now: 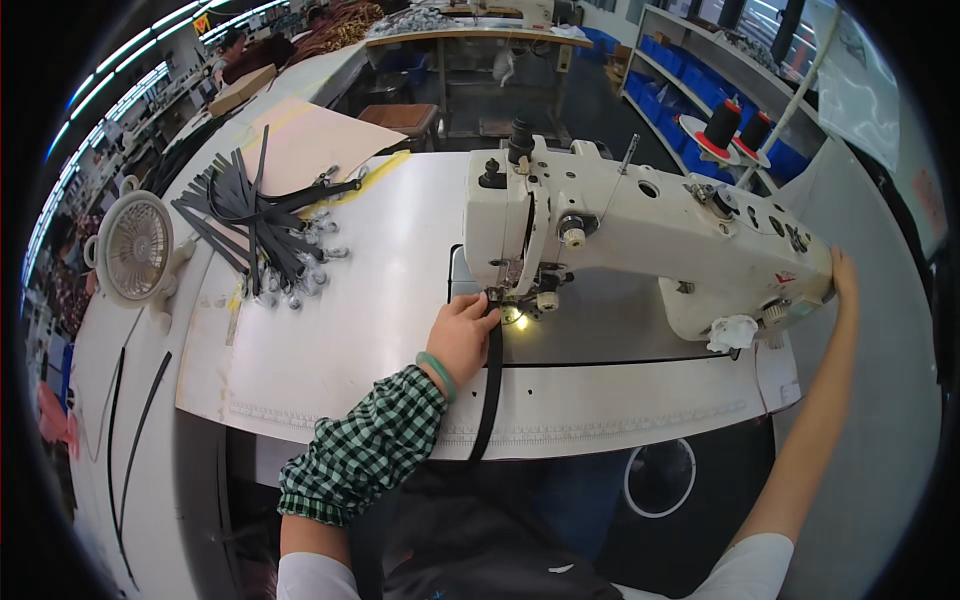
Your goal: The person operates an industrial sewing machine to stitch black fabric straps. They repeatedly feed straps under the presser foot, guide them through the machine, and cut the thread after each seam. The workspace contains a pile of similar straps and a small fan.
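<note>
1. Head view: left hand (462, 335) sits on the table (380, 260) right by the needle of the sewing machine (640, 235), fingers pinched on a black strap (490, 385) that runs back off the table edge toward the person.
2. Right hand (845, 275) rests on the machine's far right end; can't tell how its fingers sit.
3. A pile of straps (255, 225) and a small fan (135, 250) lie off to the left.

A narrow black strap (490, 385) runs straight from under the left fingers (482, 308), its far end at their tips. It lies flat, trailing back past the wrist and over the desk (330, 330) edge.
</note>
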A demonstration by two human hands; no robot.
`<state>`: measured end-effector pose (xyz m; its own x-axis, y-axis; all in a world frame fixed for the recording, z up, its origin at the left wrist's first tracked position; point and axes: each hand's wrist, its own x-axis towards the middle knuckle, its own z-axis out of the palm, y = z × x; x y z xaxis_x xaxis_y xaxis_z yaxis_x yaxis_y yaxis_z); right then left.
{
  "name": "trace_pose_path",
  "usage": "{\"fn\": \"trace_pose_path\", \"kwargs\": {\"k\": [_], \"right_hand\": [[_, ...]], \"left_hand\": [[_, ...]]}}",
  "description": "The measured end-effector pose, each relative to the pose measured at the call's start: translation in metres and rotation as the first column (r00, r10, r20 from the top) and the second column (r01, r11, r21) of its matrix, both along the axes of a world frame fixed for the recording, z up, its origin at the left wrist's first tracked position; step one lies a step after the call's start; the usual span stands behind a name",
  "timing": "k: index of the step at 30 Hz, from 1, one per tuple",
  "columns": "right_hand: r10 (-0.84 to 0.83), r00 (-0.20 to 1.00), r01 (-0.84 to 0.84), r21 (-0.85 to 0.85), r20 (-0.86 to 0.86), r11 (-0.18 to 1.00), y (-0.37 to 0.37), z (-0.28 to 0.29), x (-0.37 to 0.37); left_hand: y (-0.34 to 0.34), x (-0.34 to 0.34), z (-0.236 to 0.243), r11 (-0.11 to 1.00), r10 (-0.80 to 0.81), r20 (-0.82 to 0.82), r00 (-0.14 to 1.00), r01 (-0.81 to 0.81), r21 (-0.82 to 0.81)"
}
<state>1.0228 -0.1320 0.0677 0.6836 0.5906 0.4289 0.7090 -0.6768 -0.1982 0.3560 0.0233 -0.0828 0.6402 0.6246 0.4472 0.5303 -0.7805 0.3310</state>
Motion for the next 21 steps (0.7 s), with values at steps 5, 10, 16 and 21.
{"fn": "trace_pose_path", "kwargs": {"k": [5,10,16,21], "right_hand": [[0.062,0.993,-0.068,-0.060,-0.104,0.996,0.010,0.007,-0.004],[0.081,0.984,-0.077,0.029,-0.161,0.997,0.004,0.010,-0.014],[0.085,0.983,-0.051,0.202,-0.165,0.978,0.007,0.001,-0.043],[0.269,0.901,0.093,0.757,-0.341,0.647,-0.050,-0.093,-0.029]], "left_hand": [[-0.007,-0.002,0.008,0.997,0.004,-0.026,1.000,-0.002,0.072],[-0.001,-0.002,0.004,0.994,-0.038,-0.029,0.999,0.041,0.097],[-0.004,-0.003,0.005,0.993,-0.019,-0.074,0.997,0.028,0.118],[-0.001,0.005,0.002,0.991,-0.047,-0.051,0.998,0.053,0.120]]}}
